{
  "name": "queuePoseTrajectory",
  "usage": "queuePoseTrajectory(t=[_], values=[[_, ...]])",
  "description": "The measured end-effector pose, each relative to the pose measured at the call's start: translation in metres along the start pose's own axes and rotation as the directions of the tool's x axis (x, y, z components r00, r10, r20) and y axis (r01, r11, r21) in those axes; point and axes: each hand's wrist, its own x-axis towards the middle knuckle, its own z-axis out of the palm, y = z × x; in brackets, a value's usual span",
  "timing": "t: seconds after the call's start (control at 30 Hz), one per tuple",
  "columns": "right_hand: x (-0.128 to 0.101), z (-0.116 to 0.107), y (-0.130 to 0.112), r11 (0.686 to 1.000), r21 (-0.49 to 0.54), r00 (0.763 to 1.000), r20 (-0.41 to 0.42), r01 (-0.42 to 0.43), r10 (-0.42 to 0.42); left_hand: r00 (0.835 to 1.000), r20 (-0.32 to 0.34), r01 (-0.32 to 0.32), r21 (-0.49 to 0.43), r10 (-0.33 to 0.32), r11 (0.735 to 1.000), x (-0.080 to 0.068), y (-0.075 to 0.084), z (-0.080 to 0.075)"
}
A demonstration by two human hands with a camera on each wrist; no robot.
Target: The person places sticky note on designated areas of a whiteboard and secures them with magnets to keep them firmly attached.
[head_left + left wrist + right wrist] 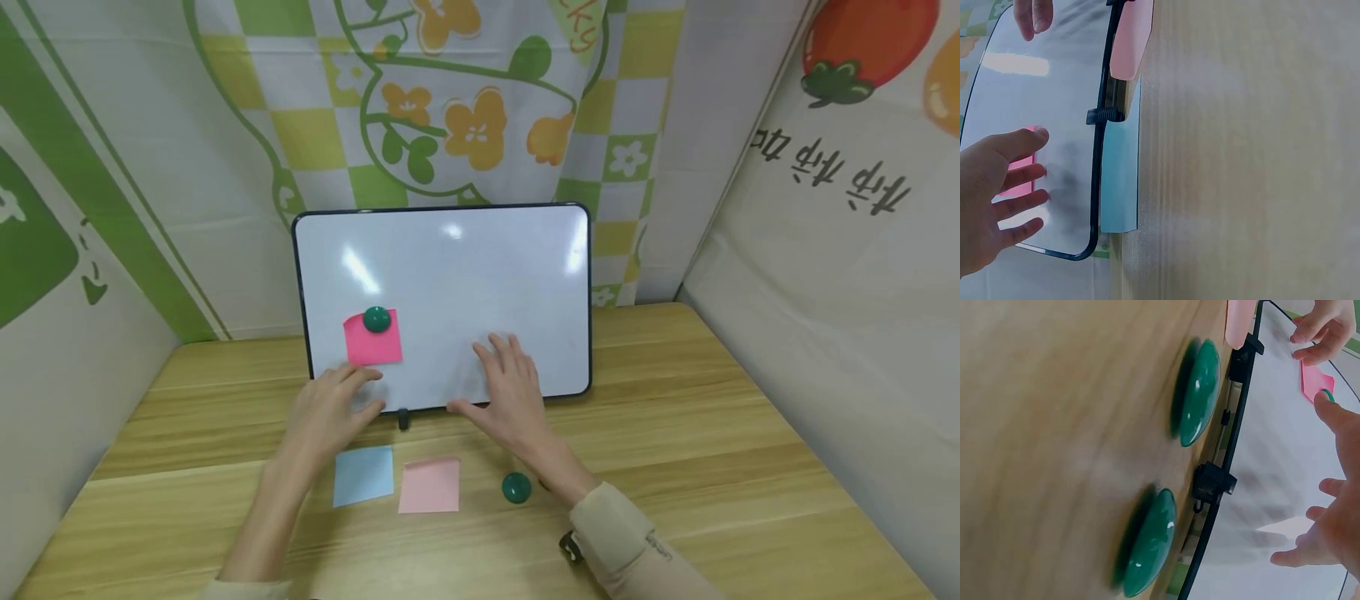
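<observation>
A whiteboard (480,275) with a dark frame leans upright at the back of the table. A bright pink sticky note (363,346) lies against its left part, with a round green magnet (377,319) on the note's top edge. My left hand (326,412) is just below that note, before the board's lower left; its fingers (1025,200) are spread with nothing between them. Before the board's lower right hovers my right hand (513,400), fingers apart and holding nothing. Whether either hand touches the board I cannot tell.
On the table in front lie a blue sticky note (363,476), a pale pink sticky note (430,486) and a green magnet (517,487). A second loose magnet (1150,544) shows in the right wrist view. Black clips (1211,482) hold the board's lower edge. A patterned curtain (465,100) hangs behind.
</observation>
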Motion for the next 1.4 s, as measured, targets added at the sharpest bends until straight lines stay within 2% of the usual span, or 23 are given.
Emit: queuePoseTrajectory(t=[0.27,0.5,0.9,1.03,1.27,1.4], values=[[-0.011,-0.004,0.006,0.998,0.033,0.997,0.062,-0.054,0.052,0.995,0.096,-0.008,0.025,0.006,1.000,-0.006,0.001,-0.004],[-0.019,-0.007,0.007,0.988,0.117,0.989,0.122,-0.099,0.085,0.983,0.182,0.035,0.020,-0.038,0.999,-0.015,0.001,-0.005],[-0.031,-0.014,0.008,0.979,0.137,0.975,0.184,-0.154,0.128,0.967,0.251,0.047,0.018,-0.050,0.999,-0.015,0.002,-0.008],[-0.037,-0.017,0.010,0.978,0.119,0.963,0.229,-0.170,0.140,0.952,0.299,0.066,0.011,-0.067,0.998,-0.016,0.004,-0.009],[-0.047,-0.022,0.012,0.978,0.079,0.949,0.271,-0.191,0.164,0.912,0.397,0.112,0.007,-0.105,0.994,-0.017,0.007,-0.011],[-0.053,-0.026,0.012,0.979,0.063,0.939,0.300,-0.196,0.169,0.896,0.430,0.122,0.002,-0.111,0.993,-0.017,0.009,-0.012]])
